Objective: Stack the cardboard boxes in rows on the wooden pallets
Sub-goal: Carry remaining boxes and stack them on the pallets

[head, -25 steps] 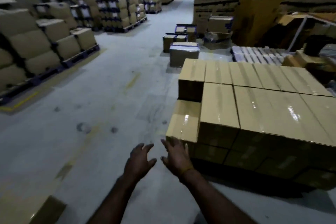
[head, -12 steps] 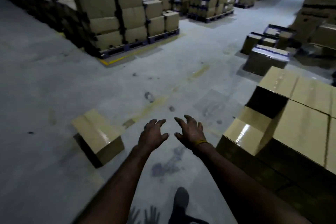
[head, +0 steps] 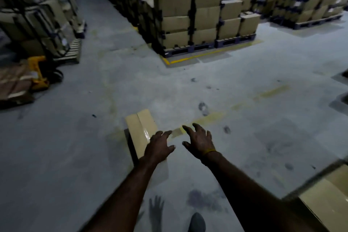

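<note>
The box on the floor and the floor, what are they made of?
The box looks like brown cardboard, matte, with a shiny strip of clear tape along its seam. The floor seems to be grey concrete, smooth but scuffed, with worn yellow paint lines.

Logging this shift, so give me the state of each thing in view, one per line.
Left hand: open, empty, above the loose box.
Right hand: open, fingers spread, empty.
Loose cardboard box: taped shut, lying alone on the floor.
Stacked boxes on blue pallet: closed, several tiers.
Yellow pallet jack: parked.
</note>
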